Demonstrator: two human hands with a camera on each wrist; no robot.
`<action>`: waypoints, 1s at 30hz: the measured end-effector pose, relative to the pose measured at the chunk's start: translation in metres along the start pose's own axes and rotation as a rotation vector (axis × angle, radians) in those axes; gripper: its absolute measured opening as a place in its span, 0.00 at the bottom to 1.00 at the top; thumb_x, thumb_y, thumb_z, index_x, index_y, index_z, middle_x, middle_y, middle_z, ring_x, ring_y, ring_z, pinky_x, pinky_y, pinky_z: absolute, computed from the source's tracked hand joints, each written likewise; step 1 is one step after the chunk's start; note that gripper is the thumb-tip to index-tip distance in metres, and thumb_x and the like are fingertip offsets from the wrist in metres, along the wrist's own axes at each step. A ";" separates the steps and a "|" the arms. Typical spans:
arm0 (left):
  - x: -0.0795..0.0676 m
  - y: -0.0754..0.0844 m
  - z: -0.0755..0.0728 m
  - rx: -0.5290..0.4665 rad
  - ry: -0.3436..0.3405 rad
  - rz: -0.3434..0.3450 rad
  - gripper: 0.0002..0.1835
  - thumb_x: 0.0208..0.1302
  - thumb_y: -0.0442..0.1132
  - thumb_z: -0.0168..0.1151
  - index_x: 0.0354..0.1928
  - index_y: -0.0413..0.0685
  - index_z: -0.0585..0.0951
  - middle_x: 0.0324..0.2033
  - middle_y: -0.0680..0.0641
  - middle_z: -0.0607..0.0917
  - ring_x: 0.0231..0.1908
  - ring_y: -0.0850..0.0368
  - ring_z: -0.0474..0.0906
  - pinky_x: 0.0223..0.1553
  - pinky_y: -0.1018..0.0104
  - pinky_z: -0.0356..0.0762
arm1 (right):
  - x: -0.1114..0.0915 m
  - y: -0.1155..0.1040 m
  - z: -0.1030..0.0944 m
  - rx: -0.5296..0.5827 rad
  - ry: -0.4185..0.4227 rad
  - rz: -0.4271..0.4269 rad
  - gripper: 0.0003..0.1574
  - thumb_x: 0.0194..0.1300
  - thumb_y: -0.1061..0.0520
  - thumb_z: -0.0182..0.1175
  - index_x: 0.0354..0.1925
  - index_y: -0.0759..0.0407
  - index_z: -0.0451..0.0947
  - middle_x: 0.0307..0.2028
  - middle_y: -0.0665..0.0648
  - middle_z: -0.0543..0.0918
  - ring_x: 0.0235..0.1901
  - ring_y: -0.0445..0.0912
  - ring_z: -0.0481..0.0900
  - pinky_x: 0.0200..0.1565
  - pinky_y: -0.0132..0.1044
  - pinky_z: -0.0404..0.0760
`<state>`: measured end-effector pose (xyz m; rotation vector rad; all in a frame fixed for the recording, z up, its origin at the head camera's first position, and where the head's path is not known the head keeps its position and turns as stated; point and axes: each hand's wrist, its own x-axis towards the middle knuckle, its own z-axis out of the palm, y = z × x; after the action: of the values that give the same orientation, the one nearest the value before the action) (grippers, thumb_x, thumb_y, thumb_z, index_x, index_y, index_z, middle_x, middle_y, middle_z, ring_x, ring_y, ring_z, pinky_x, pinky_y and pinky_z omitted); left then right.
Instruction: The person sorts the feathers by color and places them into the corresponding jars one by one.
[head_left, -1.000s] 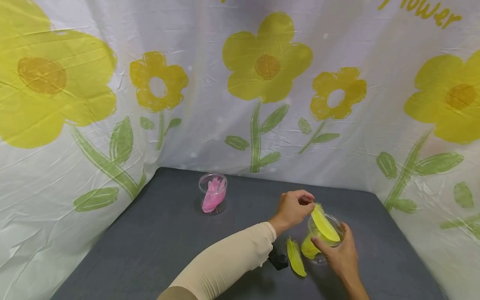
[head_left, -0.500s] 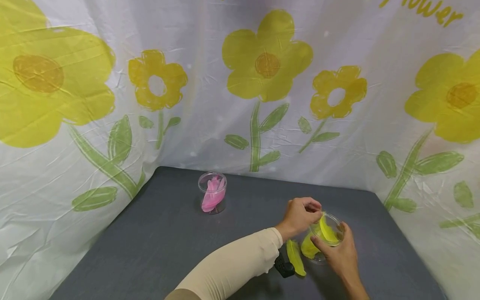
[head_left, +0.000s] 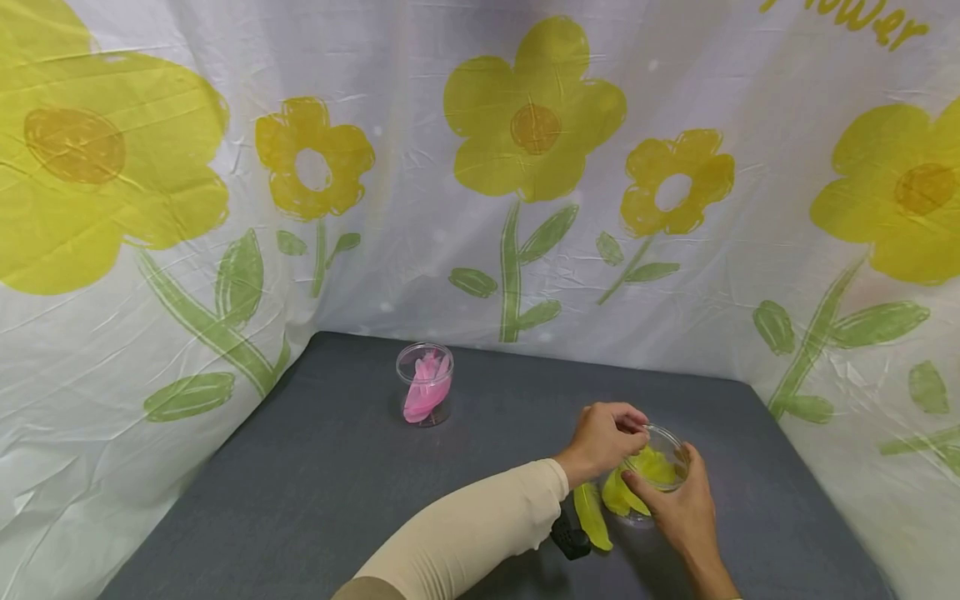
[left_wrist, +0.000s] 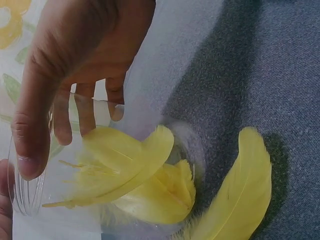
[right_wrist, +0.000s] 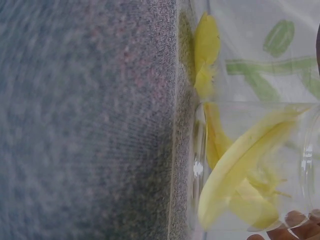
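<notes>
A clear plastic cup with several yellow feathers inside stands at the right of the table. My right hand grips it near the rim, thumb in front and fingers behind. In the left wrist view, that right hand spans the cup's mouth end. My left hand is over the left side of the rim, fingers loosely curled. One feather leans inside the cup, its quill just short of the rim and apart from the left fingertips. A loose yellow feather lies on the table left of the cup.
Farther back on the left stands another clear cup with pink feathers. The dark grey table is bounded by a white curtain printed with yellow flowers. A black wrist camera hangs under my left wrist.
The yellow feather that my left hand held over the cup has gone down into it and been let go. My left hand has shifted slightly right and down; my right hand keeps its hold.
</notes>
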<state>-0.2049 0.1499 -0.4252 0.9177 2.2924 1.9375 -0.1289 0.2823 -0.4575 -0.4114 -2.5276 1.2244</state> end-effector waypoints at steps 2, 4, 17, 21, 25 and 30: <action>0.000 0.001 0.000 -0.005 -0.003 -0.001 0.07 0.62 0.31 0.65 0.42 0.40 0.84 0.29 0.59 0.84 0.26 0.71 0.78 0.29 0.75 0.77 | 0.000 0.000 0.000 -0.003 0.006 -0.002 0.73 0.49 0.34 0.72 0.73 0.67 0.42 0.66 0.73 0.57 0.63 0.68 0.57 0.58 0.66 0.57; 0.000 0.002 -0.001 -0.008 -0.004 -0.003 0.07 0.62 0.31 0.65 0.42 0.40 0.84 0.29 0.59 0.84 0.26 0.71 0.79 0.29 0.75 0.77 | 0.000 0.000 0.000 -0.007 0.010 -0.001 0.73 0.49 0.34 0.73 0.73 0.68 0.42 0.66 0.73 0.58 0.63 0.68 0.57 0.58 0.66 0.57; 0.007 0.007 -0.012 -0.074 0.049 -0.003 0.06 0.59 0.30 0.67 0.39 0.46 0.85 0.27 0.59 0.84 0.26 0.68 0.80 0.28 0.72 0.79 | -0.001 -0.002 0.000 0.005 0.000 0.008 0.73 0.49 0.35 0.73 0.73 0.67 0.42 0.66 0.73 0.58 0.63 0.68 0.57 0.58 0.65 0.57; 0.010 0.006 -0.023 -0.158 0.068 0.001 0.06 0.60 0.28 0.66 0.39 0.42 0.85 0.27 0.55 0.85 0.25 0.62 0.82 0.29 0.65 0.81 | -0.001 -0.002 -0.001 0.019 0.009 -0.004 0.72 0.49 0.37 0.74 0.73 0.67 0.43 0.66 0.73 0.59 0.62 0.68 0.59 0.57 0.65 0.59; 0.014 0.004 -0.037 -0.242 0.093 -0.029 0.06 0.59 0.26 0.66 0.39 0.39 0.84 0.27 0.51 0.85 0.25 0.57 0.83 0.30 0.59 0.82 | -0.002 -0.002 0.000 0.016 0.023 -0.009 0.71 0.48 0.37 0.74 0.72 0.67 0.45 0.65 0.73 0.60 0.61 0.68 0.60 0.56 0.64 0.60; 0.020 -0.001 -0.056 -0.328 0.137 -0.088 0.08 0.57 0.24 0.67 0.38 0.37 0.84 0.27 0.46 0.85 0.26 0.53 0.83 0.33 0.54 0.82 | -0.002 -0.001 0.001 0.012 0.033 -0.009 0.72 0.48 0.37 0.75 0.73 0.67 0.44 0.65 0.73 0.59 0.62 0.68 0.59 0.56 0.65 0.59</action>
<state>-0.2419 0.1082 -0.4060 0.6581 1.9475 2.3052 -0.1278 0.2804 -0.4573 -0.4133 -2.4899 1.2189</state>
